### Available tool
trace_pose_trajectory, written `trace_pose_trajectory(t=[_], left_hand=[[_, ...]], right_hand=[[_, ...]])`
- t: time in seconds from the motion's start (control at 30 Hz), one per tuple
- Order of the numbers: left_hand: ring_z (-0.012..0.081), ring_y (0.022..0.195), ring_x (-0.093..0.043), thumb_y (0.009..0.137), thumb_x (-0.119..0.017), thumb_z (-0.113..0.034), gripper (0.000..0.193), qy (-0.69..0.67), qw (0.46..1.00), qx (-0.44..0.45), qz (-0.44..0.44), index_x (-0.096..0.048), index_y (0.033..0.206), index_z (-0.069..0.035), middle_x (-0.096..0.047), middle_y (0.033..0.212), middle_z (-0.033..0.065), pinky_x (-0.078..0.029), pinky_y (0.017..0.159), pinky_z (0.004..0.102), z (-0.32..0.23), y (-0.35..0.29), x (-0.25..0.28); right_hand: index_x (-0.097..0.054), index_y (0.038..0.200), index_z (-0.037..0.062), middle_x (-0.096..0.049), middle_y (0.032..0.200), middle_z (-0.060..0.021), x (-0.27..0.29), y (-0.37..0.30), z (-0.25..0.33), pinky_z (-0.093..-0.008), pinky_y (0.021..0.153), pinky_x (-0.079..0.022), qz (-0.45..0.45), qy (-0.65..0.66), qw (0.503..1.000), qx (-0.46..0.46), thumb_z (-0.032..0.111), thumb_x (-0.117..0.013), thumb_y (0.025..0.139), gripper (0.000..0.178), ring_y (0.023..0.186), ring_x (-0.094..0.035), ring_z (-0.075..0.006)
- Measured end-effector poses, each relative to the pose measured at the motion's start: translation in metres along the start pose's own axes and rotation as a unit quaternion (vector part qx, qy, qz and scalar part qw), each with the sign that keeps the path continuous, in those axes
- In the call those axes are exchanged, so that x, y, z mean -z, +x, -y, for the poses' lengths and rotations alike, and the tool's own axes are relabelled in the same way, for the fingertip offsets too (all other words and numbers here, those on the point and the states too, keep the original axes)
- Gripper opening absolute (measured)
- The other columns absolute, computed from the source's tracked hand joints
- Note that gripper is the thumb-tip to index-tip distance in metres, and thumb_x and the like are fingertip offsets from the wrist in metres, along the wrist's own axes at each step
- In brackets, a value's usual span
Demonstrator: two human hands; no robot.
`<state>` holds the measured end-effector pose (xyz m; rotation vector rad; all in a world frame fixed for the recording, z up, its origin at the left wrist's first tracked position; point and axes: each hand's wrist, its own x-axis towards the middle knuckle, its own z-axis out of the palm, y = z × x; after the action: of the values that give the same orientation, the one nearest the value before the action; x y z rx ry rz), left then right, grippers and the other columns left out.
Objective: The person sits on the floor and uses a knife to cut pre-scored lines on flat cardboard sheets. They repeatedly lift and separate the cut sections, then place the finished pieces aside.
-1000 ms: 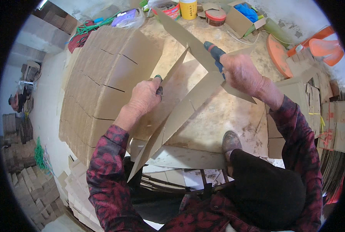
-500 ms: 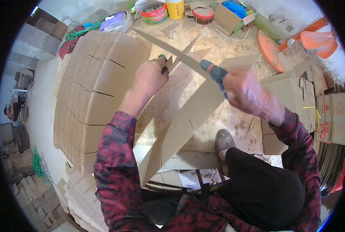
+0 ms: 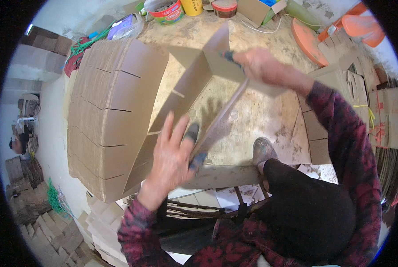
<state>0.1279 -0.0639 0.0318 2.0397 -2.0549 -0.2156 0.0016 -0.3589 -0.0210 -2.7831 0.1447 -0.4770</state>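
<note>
Slotted cardboard dividers (image 3: 187, 95) stand crossed on the wooden board in front of me, tan and partly assembled in look. My right hand (image 3: 263, 66), dark covers on its fingers, is closed on the far end of a cardboard divider strip (image 3: 224, 66); it is somewhat blurred. My left hand (image 3: 170, 153) has its fingers spread beside the near end of the strips, with dark covers on some of them. Whether it touches the cardboard I cannot tell. To its left stands a thick stack of slotted cardboard sheets (image 3: 114, 115) on edge.
Along the far edge are a red-and-green tub (image 3: 167, 13), a yellow bucket (image 3: 192, 6), a red-lidded jar (image 3: 224, 8) and an open carton (image 3: 259, 12). An orange stool (image 3: 308, 42) and cardboard stacks (image 3: 388, 115) are at right. My shoe (image 3: 264, 150) rests on the board.
My left hand has let go of the cardboard, come nearer and spread its fingers. My right hand has moved farther away, and the strips now stand crossed and opened out.
</note>
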Motion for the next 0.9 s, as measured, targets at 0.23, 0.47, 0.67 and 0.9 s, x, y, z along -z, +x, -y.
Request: trace_pose_trajectory(t=[0.23,0.47,0.67,0.9], left_hand=[[0.0387,0.077,-0.06,0.073,-0.065,-0.012,0.044,-0.134,0.973,0.182,0.035,-0.049,0.111,0.003,-0.058,0.09,0.0236,-0.051,0.064,0.0396,-0.028,-0.099,-0.019],[0.0392,0.063,-0.057,0.072,-0.058,0.003,0.021,-0.151,0.964,0.218,-0.019,-0.052,0.091,-0.001,-0.056,0.066,0.0213,-0.047,0.053,0.0423,-0.041,-0.104,-0.039],[0.0392,0.058,-0.056,0.073,-0.057,0.003,0.014,-0.112,0.965,0.229,-0.057,-0.051,0.085,0.0,-0.054,0.061,0.0216,-0.043,0.048,0.0419,-0.048,-0.095,-0.049],[0.0415,0.06,-0.056,0.077,-0.055,0.0,0.01,-0.078,0.969,0.221,-0.073,-0.048,0.084,0.0,-0.055,0.061,0.0228,-0.043,0.051,0.0456,-0.062,-0.079,-0.055]], right_hand=[[-0.057,0.107,0.0057,-0.058,0.101,-0.0185,0.087,0.06,-0.04,-0.0467,0.079,-0.044,0.217,-0.266,0.934,-0.1,0.01,-0.055,0.075,0.032,0.098,-0.055,-0.0311],[-0.052,0.111,0.0051,-0.056,0.103,-0.0152,0.094,-0.139,-0.024,-0.0401,0.081,-0.043,0.028,-0.164,0.97,-0.177,0.014,-0.059,0.077,0.037,0.1,-0.051,-0.0316],[-0.051,0.106,0.0001,-0.049,0.117,-0.0195,0.111,-0.352,0.03,-0.0424,0.085,-0.041,-0.043,-0.364,0.875,-0.316,0.008,-0.062,0.072,0.036,0.103,-0.048,-0.0365],[-0.051,0.097,-0.0037,-0.056,0.077,-0.0237,0.163,-0.396,0.022,-0.0416,0.065,-0.042,-0.035,-0.133,0.844,-0.518,0.006,-0.056,0.076,0.023,0.075,-0.055,-0.0387]])
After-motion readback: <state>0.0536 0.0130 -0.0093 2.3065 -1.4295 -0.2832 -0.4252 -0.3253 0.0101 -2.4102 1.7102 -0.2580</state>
